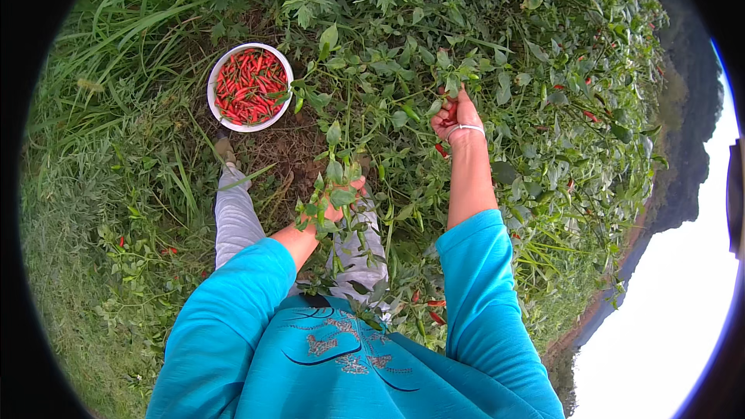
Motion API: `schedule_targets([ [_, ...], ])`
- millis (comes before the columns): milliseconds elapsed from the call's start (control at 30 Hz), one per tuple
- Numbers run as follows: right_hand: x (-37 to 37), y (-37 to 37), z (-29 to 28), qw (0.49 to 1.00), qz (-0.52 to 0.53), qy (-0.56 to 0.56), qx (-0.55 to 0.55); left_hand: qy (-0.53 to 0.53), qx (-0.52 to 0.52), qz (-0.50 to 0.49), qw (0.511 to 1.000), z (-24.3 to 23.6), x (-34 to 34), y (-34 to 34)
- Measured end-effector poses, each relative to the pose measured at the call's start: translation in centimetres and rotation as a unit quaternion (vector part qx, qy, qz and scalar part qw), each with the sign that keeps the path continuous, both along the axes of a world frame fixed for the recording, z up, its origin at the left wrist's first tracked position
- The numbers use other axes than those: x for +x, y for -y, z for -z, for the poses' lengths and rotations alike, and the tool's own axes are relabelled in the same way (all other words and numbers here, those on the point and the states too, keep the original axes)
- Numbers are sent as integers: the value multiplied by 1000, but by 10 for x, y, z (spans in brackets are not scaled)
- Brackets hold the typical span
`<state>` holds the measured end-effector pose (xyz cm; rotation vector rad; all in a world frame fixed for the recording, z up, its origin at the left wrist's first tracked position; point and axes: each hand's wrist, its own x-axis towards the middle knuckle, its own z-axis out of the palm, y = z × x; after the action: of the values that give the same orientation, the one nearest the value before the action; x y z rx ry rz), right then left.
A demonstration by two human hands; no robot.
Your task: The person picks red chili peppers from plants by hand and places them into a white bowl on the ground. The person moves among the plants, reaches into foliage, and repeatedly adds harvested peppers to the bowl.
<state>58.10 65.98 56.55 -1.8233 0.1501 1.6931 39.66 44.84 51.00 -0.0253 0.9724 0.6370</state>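
Observation:
My right hand (458, 115), with a white band at its wrist, is closed around red chili peppers (450, 111) among the leaves of a chili plant (503, 85). Green chilies (410, 112) hang beside its fingers, and a red one (441, 150) shows just below the hand. Lower and to the left, my left hand (334, 213) curls around a leafy chili branch (334, 172). Leaves cover much of that hand. Many picked red chilies (250, 87) fill a round white bucket (212, 97), which stands on the ground at the upper left, apart from both hands.
Dense chili plants (590, 46) with scattered red fruit spread to the right. Tall grass (101, 101) grows on the left. Dry brown plant litter (291, 143) lies below the bucket. My grey-trousered legs (233, 213) stand among the plants. A dark hillside (687, 116) rises at the far right.

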Motion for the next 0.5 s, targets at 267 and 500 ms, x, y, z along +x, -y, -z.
schedule_targets([
  [267, -5, -15, 12, 995, -5, 53, -80, -53, 18, 14, 998, -4, -5, -2],
  [500, 9, -3, 11, 997, -11, 71, -32, -38, 6, 3, 999, -3, -2, -3],
])
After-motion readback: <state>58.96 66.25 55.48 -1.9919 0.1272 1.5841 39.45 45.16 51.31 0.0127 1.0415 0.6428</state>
